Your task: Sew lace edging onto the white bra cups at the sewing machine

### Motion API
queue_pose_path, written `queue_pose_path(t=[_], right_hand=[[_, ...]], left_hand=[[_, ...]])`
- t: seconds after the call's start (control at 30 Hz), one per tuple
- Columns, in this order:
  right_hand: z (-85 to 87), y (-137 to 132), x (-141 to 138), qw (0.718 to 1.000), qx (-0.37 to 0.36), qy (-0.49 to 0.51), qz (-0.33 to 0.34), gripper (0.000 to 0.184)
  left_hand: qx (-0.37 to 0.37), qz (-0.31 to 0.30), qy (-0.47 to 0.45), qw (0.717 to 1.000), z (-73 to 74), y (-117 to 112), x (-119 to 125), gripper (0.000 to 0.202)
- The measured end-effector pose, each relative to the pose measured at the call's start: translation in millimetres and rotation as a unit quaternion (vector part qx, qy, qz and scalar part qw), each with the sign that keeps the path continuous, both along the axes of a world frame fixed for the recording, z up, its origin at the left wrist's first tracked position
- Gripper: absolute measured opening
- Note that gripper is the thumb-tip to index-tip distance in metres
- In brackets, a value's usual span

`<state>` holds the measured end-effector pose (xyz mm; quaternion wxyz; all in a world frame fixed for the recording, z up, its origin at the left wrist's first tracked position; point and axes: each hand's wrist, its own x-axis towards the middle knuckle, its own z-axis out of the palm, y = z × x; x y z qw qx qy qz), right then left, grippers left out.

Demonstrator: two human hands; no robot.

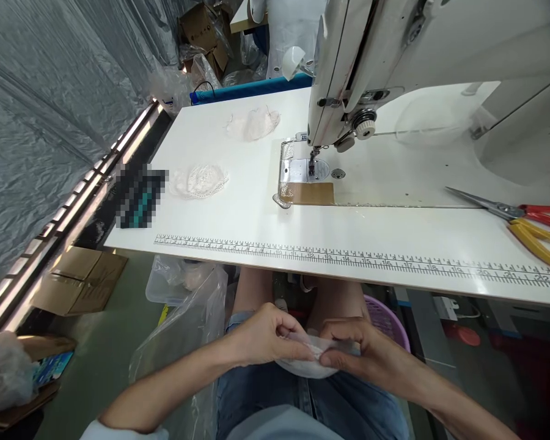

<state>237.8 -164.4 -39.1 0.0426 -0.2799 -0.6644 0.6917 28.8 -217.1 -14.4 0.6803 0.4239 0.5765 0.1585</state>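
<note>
Over my lap, below the table's front edge, I hold a piece of thin, sheer white fabric (309, 368). My left hand (270, 336) pinches its edge between thumb and fingers. Close beside it, my right hand (362, 348) pinches the same edge from the other side. The fabric's lower part hangs in a rounded shape under my fingers. On the white table lie a white lace piece (204, 181) and, farther back, another sheer white piece (259, 124). Neither hand touches them.
A white sewing machine (394, 55) stands on the table (238, 217), its needle area (312, 165) near the middle. Scissors (508, 211) with red and yellow handles lie at right. Below are a plastic bin (165, 290), a purple basket (387, 318) and a cardboard box (80, 281).
</note>
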Motion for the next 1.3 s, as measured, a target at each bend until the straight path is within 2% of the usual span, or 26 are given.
queue_pose_path(t=[0.1,0.23,0.3,0.5,0.63,0.9,1.03,1.17,1.3], right_hand=[[0.3,-0.3,0.5,1.0,0.005,-0.009,-0.003,0.032],[-1.1,0.3,1.6,1.0,-0.002,-0.02,0.015,0.028],[-2.2,-1.1,-0.3,1.0,0.003,-0.017,0.021,0.027],[-4.5,-4.3,-2.0,1.0,0.015,0.001,-0.015,0.027],[-3.2,-4.2,2.8,1.0,-0.001,-0.009,-0.011,0.025],[-0.7,-6.1,0.9,1.0,0.003,-0.004,-0.013,0.027],[-1.5,-7.1,2.7,1.0,0.027,-0.012,-0.008,0.028],[1.3,-10.3,2.5,0.997,0.076,-0.01,-0.015,0.027],[4.3,-13.0,1.8,0.994,0.106,-0.012,-0.014,0.024]], left_hand=[[0.003,-0.009,-0.01,1.0,-1.3,-3.3,-2.2,0.033],[0.054,-0.051,-0.001,0.997,-3.1,-8.0,-2.2,0.024],[0.06,-0.051,0.01,0.997,-4.3,-10.2,-0.2,0.024],[0.047,0.002,0.008,0.999,-6.3,-17.7,1.1,0.027],[0.038,0.056,0.01,0.998,-4.9,-21.1,1.0,0.032],[0.08,0.06,-0.005,0.995,2.4,-20.4,2.7,0.029],[0.086,0.061,0.003,0.994,0.7,-22.7,1.5,0.029],[0.06,0.109,-0.001,0.992,-1.8,-23.0,4.3,0.03],[0.043,0.152,-0.042,0.986,-6.9,-22.5,6.1,0.03]])
